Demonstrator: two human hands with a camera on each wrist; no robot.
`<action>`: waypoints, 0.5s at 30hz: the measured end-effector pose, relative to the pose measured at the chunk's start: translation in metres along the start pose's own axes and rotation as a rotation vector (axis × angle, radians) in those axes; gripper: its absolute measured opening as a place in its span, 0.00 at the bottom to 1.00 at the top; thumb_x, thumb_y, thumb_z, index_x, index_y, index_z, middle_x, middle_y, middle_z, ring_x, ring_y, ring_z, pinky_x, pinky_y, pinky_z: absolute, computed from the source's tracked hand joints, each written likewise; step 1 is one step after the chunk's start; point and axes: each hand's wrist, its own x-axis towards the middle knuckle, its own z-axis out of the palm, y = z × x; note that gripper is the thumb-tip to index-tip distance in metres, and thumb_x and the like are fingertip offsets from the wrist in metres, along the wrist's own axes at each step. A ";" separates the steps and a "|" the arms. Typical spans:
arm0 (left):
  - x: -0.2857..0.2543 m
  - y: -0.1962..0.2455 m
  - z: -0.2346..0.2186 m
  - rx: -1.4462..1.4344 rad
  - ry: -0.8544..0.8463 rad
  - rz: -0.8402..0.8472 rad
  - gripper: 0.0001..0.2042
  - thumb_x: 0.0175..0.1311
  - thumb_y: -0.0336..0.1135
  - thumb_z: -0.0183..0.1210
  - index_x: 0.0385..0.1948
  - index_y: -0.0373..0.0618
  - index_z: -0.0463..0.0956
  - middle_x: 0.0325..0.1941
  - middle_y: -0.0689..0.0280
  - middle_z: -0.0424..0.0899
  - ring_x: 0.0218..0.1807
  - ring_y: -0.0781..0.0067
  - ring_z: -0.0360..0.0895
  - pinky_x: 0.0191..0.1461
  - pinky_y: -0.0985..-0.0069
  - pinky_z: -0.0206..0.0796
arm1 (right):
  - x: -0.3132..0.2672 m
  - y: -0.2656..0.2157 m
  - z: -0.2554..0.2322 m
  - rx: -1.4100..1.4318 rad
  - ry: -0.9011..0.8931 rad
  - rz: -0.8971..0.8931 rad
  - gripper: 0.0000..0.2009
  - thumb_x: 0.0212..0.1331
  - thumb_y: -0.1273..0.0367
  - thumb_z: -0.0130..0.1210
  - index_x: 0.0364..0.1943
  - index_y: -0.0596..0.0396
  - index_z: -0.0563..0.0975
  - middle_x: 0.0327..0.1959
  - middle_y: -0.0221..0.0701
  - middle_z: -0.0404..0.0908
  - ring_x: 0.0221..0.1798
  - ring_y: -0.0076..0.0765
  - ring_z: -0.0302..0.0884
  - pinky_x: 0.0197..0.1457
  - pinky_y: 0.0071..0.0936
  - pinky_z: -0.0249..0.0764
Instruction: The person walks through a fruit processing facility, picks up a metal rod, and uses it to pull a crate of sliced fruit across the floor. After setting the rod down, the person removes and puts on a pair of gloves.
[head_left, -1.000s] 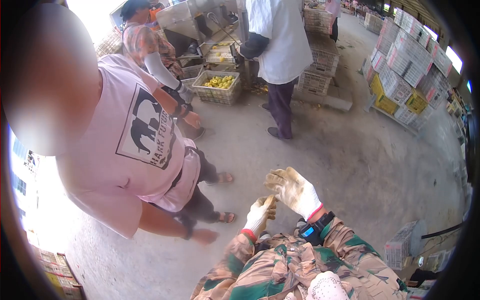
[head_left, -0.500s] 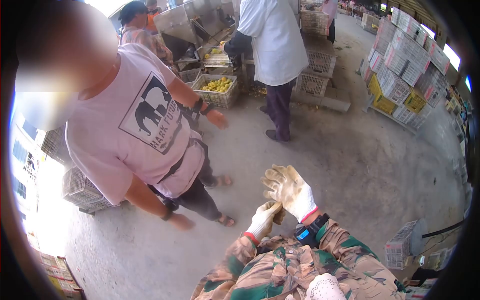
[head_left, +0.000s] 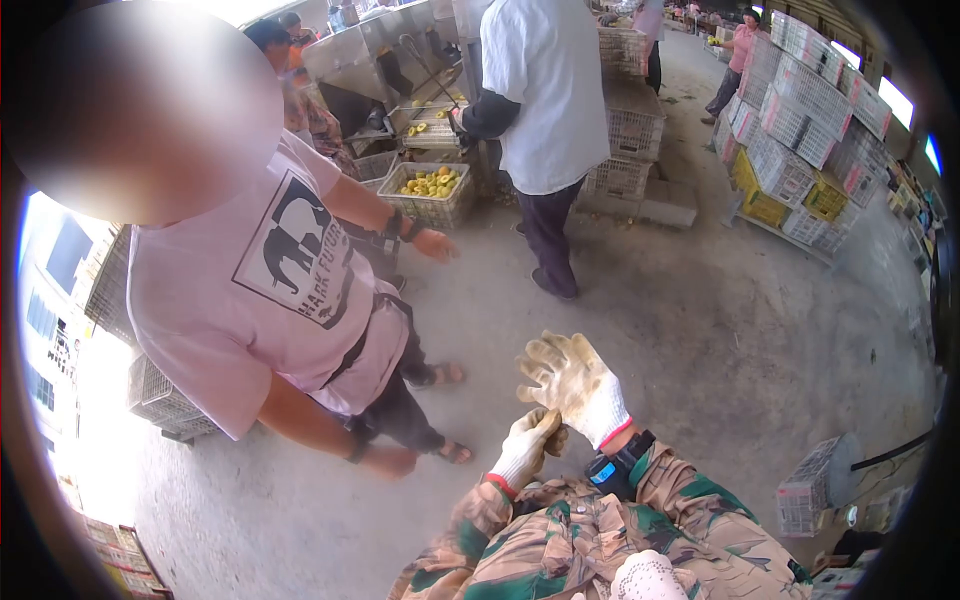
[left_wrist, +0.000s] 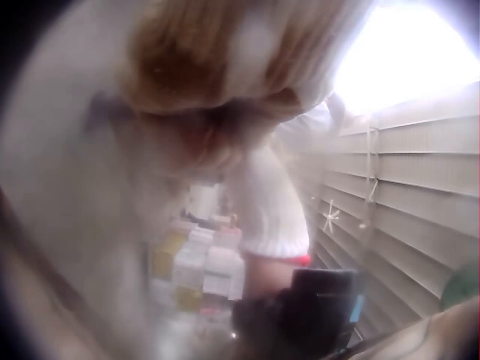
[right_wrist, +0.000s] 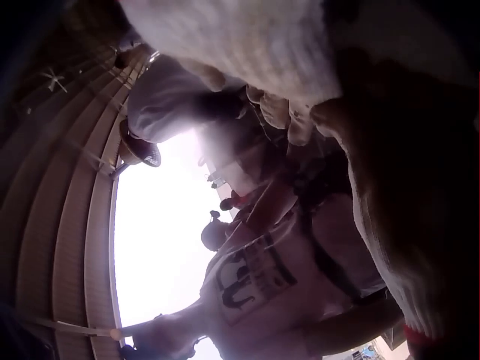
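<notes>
Both hands wear white knit work gloves with yellowed, soiled palms and red-edged cuffs. In the head view the right hand [head_left: 575,385] is raised with its fingers spread and the palm side showing. Just below and to its left, the left hand [head_left: 528,445] is curled, its thumb and fingers pinching the right glove [head_left: 607,400] near the base of the palm. The left wrist view shows the white cuff [left_wrist: 274,202] of the right glove, close and blurred. Curled gloved fingertips [right_wrist: 279,116] appear beneath the pale knit in the right wrist view.
A person in a pink T-shirt [head_left: 290,270] stands close at the left. Beyond, a worker in a white coat [head_left: 548,100] is at a sorting machine, beside a crate of yellow fruit [head_left: 430,205]. Stacked crates [head_left: 800,130] stand back right; another crate [head_left: 805,490] lies low right.
The left hand has come up against the right glove, while the right hand has shifted slightly left. The pink-shirted person's arms have swung, and someone in pink has appeared behind the stacked crates.
</notes>
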 end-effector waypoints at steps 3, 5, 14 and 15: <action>-0.008 0.004 0.007 0.083 -0.050 -0.006 0.12 0.64 0.40 0.53 0.33 0.40 0.72 0.27 0.64 0.78 0.24 0.78 0.72 0.29 0.81 0.65 | 0.001 -0.008 -0.008 0.026 0.011 0.005 0.23 0.65 0.53 0.37 0.57 0.52 0.64 0.62 0.42 0.59 0.64 0.59 0.53 0.59 0.62 0.52; -0.007 -0.001 0.011 0.112 -0.103 -0.018 0.12 0.64 0.40 0.54 0.34 0.37 0.72 0.29 0.64 0.79 0.26 0.78 0.72 0.30 0.81 0.66 | -0.005 -0.015 0.006 -0.039 0.078 0.023 0.25 0.64 0.49 0.38 0.56 0.50 0.65 0.62 0.42 0.61 0.61 0.63 0.56 0.56 0.64 0.55; -0.025 0.021 0.037 0.495 -0.097 -0.056 0.15 0.64 0.42 0.52 0.35 0.35 0.75 0.29 0.63 0.80 0.26 0.78 0.73 0.30 0.82 0.67 | -0.003 -0.030 -0.010 -0.199 0.050 0.314 0.29 0.59 0.41 0.41 0.51 0.50 0.72 0.56 0.39 0.70 0.60 0.50 0.62 0.61 0.54 0.54; -0.022 0.021 0.037 0.510 -0.055 -0.046 0.16 0.64 0.42 0.52 0.36 0.35 0.75 0.29 0.63 0.80 0.25 0.78 0.73 0.29 0.82 0.67 | -0.002 -0.030 -0.015 -0.248 0.082 0.289 0.29 0.60 0.42 0.41 0.49 0.51 0.73 0.54 0.38 0.72 0.59 0.47 0.64 0.61 0.49 0.55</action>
